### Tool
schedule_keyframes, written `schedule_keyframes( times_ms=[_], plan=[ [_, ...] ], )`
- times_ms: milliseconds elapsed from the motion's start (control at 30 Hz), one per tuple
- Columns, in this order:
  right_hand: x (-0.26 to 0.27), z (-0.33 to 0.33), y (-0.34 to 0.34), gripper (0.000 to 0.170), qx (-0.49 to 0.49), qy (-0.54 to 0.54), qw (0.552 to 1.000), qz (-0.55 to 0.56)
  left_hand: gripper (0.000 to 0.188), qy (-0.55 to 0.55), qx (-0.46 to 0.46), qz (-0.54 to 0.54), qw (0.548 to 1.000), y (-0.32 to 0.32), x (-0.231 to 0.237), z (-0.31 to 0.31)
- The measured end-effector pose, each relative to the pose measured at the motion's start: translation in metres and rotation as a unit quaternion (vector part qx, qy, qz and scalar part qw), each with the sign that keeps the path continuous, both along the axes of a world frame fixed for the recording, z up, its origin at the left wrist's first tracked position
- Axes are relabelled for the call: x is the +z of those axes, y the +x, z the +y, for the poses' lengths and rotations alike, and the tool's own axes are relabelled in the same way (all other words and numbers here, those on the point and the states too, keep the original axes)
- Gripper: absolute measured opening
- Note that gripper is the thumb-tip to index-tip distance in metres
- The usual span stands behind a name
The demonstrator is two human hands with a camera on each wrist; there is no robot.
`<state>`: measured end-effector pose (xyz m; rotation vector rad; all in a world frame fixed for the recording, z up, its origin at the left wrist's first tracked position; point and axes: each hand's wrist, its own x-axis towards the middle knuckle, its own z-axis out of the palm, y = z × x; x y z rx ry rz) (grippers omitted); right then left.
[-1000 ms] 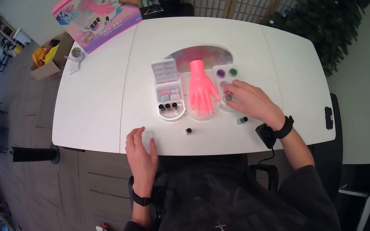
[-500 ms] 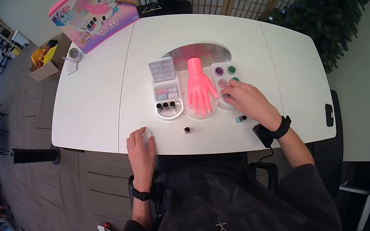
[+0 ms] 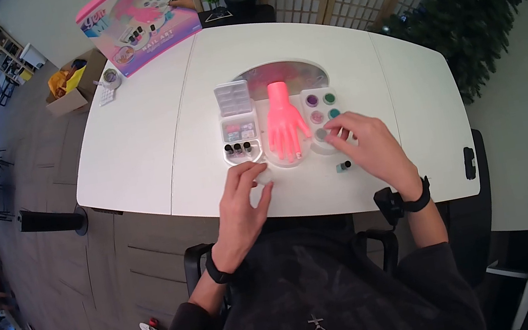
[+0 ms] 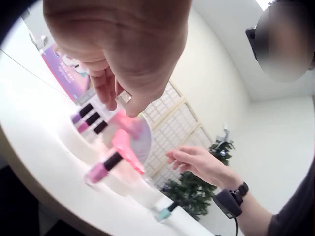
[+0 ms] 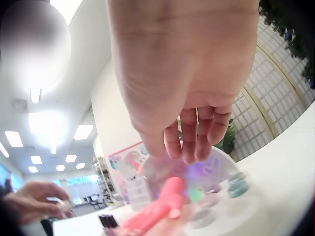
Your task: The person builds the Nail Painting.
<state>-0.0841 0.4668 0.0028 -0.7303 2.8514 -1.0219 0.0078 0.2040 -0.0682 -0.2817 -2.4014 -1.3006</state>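
My left hand [image 3: 239, 200] pinches a small whitish, clear piece [image 4: 124, 96] between thumb and fingertips, above the table's front part. Below it in the left wrist view stands a pink nail polish bottle [image 4: 100, 170] with a black cap, hidden behind the hand in the head view. My right hand [image 3: 373, 147] hovers at the glitter pots, fingers loosely bent and nothing seen between them. The nearest is a silver-grey pot [image 3: 321, 134]; purple [image 3: 312, 100], green [image 3: 329, 98], pink [image 3: 317, 116] and teal [image 3: 334, 113] pots sit behind. Between the hands lies a pink model hand [image 3: 283, 124].
A teal polish bottle [image 3: 344, 166] lies in front of the right tray. On the left, a case [image 3: 239, 127] with its lid up stands behind three black-capped bottles [image 3: 238, 148]. A mirror [image 3: 305, 75] rises at the back, and a large box [image 3: 141, 22] stands far left.
My left hand has moved right from the table's front left, carrying the small clear piece. My right hand has drawn back slightly to the right, uncovering the silver-grey and teal pots.
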Motion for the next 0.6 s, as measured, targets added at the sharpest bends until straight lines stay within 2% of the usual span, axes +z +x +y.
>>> schedule_keyframes(
  times_ms=[33,100,300,367,467,600],
  plan=[
    [0.004,-0.002,0.010,0.029,-0.006,0.001,1.000,0.000,0.042,0.004,-0.022,0.017,1.000,-0.005,0.002,0.011],
    [0.014,-0.009,0.029,0.033,0.047,-0.008,0.998,-0.031,0.049,0.016,-0.051,0.016,0.998,-0.012,0.003,0.031],
    [0.011,-0.006,0.046,0.032,0.029,0.040,0.999,0.008,0.056,0.029,-0.148,0.040,0.988,-0.018,0.006,0.075],
    [0.019,-0.002,0.048,0.030,0.001,0.063,0.997,-0.051,0.061,0.026,-0.138,0.036,0.989,-0.018,0.005,0.082],
    [0.008,0.014,0.039,0.028,-0.001,0.040,0.998,-0.043,0.059,0.017,-0.133,0.018,0.991,-0.015,0.008,0.082],
    [-0.008,0.044,-0.005,0.023,-0.025,0.042,0.997,-0.062,0.053,0.012,-0.069,0.014,0.997,-0.006,0.004,0.048]
  ],
)
